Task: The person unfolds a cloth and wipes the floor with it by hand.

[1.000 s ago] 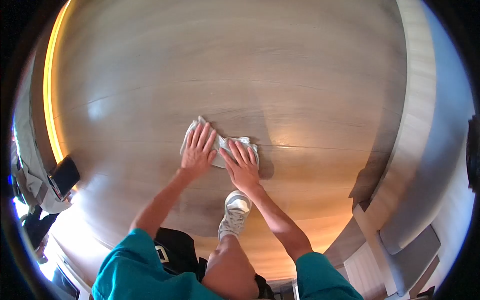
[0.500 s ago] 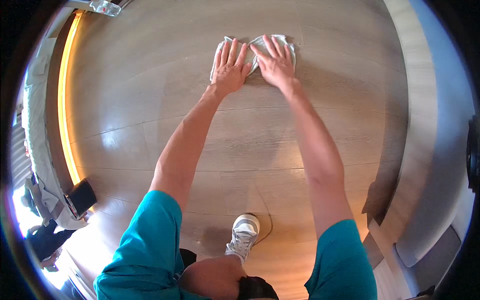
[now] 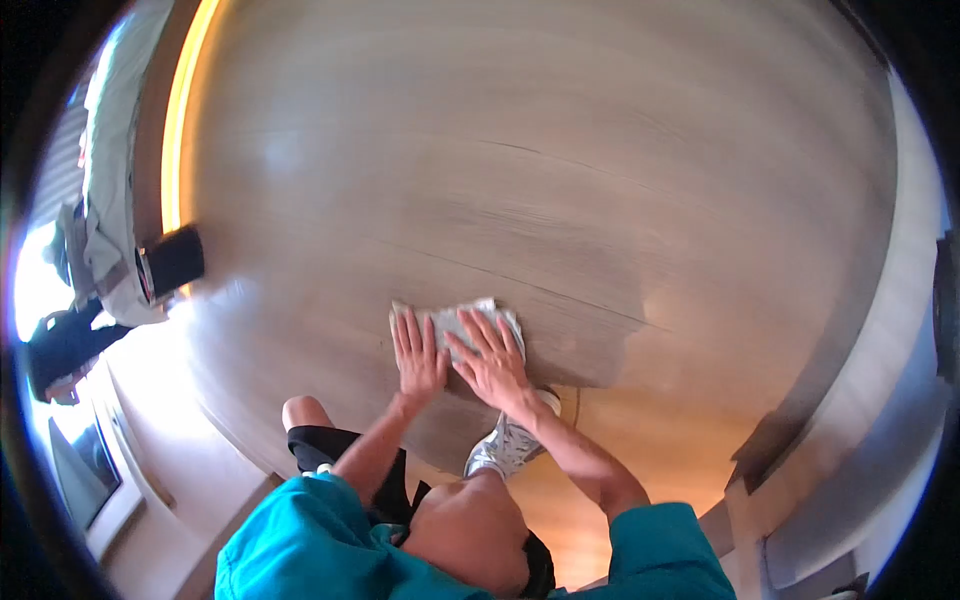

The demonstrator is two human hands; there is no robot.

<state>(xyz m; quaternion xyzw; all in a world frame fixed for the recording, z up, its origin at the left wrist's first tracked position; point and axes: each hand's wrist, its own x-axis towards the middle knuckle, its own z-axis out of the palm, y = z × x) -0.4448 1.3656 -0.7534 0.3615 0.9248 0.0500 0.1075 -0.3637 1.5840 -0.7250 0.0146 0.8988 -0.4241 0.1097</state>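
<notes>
A pale cloth [image 3: 463,318] lies spread on the wood-look floor [image 3: 560,220], just ahead of my shoe. My left hand [image 3: 420,360] rests flat on its left part, fingers extended and pointing away from me. On the right part of the cloth lies my right hand [image 3: 490,362], its fingers spread. Both palms face down, and the two hands are close side by side. The cloth's near edge is partly hidden under them.
My grey-white shoe [image 3: 510,445] is just below my right hand. At the left are a glowing light strip [image 3: 180,110], a dark box-like object [image 3: 175,262] and draped grey fabric [image 3: 112,245]. A padded seat [image 3: 850,510] stands at the lower right.
Both hands and the cloth first went far forward over the floor, then came back close to my shoe. The view has turned, and a knee now shows at the lower left.
</notes>
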